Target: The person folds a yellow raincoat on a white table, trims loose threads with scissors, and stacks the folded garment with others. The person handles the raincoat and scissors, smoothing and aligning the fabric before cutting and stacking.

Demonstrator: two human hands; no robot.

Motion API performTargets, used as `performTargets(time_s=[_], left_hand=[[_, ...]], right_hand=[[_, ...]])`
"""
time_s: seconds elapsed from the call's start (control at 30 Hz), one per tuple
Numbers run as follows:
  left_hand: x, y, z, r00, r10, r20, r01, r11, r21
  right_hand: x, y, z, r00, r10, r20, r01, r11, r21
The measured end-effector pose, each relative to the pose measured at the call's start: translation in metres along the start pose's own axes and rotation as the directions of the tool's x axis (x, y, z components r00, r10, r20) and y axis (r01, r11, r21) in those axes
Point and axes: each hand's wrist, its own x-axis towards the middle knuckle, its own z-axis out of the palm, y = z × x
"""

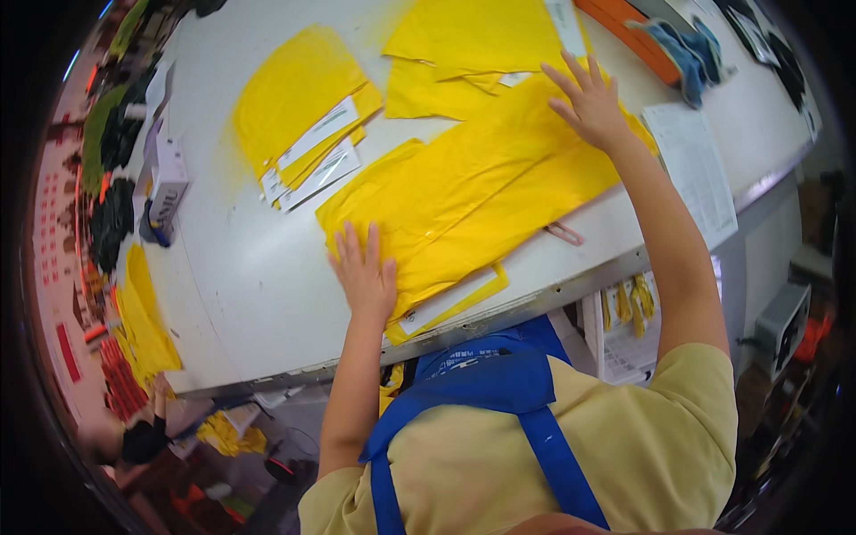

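White tabletop (241, 276) bears yellow cloth (486, 183) beneath left hand (366, 278) and right hand (592, 109).

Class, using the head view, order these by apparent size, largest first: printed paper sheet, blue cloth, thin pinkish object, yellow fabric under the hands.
1. Yellow fabric
2. Printed paper sheet
3. Blue cloth, bunched up
4. Thin pinkish object, partly beside the fabric's edge

White tabletop (250, 276) open left of left hand (366, 275). Beyond wide yellow fabric (464, 196), left stack (299, 98) and far stack (473, 36) leave narrow gap. Orange block (624, 37), blue cloth (700, 71) obstruct far right.
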Motion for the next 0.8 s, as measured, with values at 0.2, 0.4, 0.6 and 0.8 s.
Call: performTargets(time_s=[0.2,0.4,0.6,0.8], left_hand=[[0.001,0.011,0.041,0.999,-0.033,0.043,0.032,0.999,0.022],[0.015,-0.030,0.033,0.980,-0.172,-0.095,0.146,0.961,-0.236],[0.058,-0.098,0.009,0.983,-0.129,0.131,0.171,0.901,-0.399],[0.063,-0.115,0.018,0.948,-0.192,0.253,0.257,0.932,-0.257]], right_hand=[[-0.014,0.039,0.062,0.987,0.147,0.062,-0.143,0.988,-0.062],[-0.017,0.048,0.072,0.984,0.177,-0.034,-0.169,0.971,0.169],[-0.015,0.045,0.070,0.984,0.163,-0.068,-0.153,0.979,0.137],[-0.012,0.022,0.063,0.986,0.160,-0.040,-0.158,0.986,0.043]])
